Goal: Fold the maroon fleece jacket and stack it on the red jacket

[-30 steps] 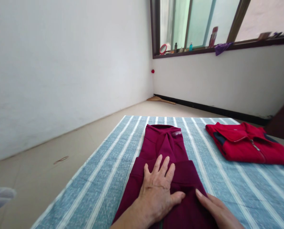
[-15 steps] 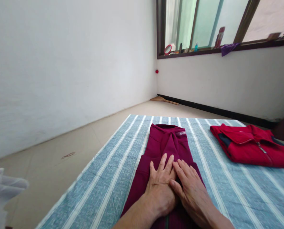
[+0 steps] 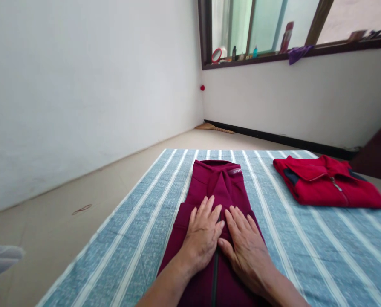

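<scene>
A maroon garment (image 3: 200, 183) lies folded lengthwise on a blue-and-white striped cloth (image 3: 139, 213). It has a dark zip (image 3: 215, 273) down its middle and a small label with white lettering (image 3: 235, 171) at its far end. My left hand (image 3: 201, 232) rests flat on the garment, left of the zip, with fingers stretched forward. On the other side of the zip, my right hand (image 3: 244, 245) also lies flat, its thumb pointing toward the left hand. Neither hand grips the cloth. The near end of the garment runs out of view.
To the right sits a folded red jacket (image 3: 327, 183) with a zip and navy parts. White translucent material (image 3: 1, 260) pokes in at the left. On the tiled floor lie a thin loop (image 3: 82, 209) and, by the far corner, a broom (image 3: 212, 127). Small items line the windowsill (image 3: 261, 58).
My hands were close together, overlapping over the garment's middle; now they are apart, with the zip showing between them. The view has shifted slightly.
</scene>
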Available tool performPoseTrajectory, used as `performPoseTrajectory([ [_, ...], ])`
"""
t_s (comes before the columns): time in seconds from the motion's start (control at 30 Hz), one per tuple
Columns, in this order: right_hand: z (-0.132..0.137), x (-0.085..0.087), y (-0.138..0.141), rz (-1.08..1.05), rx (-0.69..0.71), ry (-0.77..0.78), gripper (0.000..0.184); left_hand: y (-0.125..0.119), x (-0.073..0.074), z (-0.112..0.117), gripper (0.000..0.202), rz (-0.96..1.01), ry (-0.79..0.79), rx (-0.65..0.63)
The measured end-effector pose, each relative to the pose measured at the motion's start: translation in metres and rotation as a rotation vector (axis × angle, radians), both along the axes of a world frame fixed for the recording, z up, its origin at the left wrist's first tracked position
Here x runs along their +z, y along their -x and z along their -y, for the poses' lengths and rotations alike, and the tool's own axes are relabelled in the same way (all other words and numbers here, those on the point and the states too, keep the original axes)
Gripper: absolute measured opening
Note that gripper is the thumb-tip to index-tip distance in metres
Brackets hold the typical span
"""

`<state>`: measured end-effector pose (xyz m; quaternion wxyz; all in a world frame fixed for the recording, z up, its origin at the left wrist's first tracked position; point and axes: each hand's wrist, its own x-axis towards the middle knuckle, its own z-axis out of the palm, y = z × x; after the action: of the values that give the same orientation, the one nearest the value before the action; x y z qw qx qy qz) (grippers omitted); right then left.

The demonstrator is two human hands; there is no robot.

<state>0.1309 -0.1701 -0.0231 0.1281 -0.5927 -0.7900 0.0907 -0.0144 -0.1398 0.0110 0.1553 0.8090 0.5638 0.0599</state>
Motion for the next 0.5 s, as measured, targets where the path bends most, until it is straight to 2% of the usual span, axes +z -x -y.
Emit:
performPoseTrajectory([
  [0.13,0.0019,0.0012,-0.0007,0.011,-0.014,-0.018,0.062,-0.0043,-0.0033,0.0008,0.047,-0.118,-0.077,0.022],
  [0.5,0.0025,0.0023,-0.0028,0.006,-0.011,-0.008,0.064,-0.0041,-0.0113,0.0000,0.046,-0.128,-0.123,0.030],
])
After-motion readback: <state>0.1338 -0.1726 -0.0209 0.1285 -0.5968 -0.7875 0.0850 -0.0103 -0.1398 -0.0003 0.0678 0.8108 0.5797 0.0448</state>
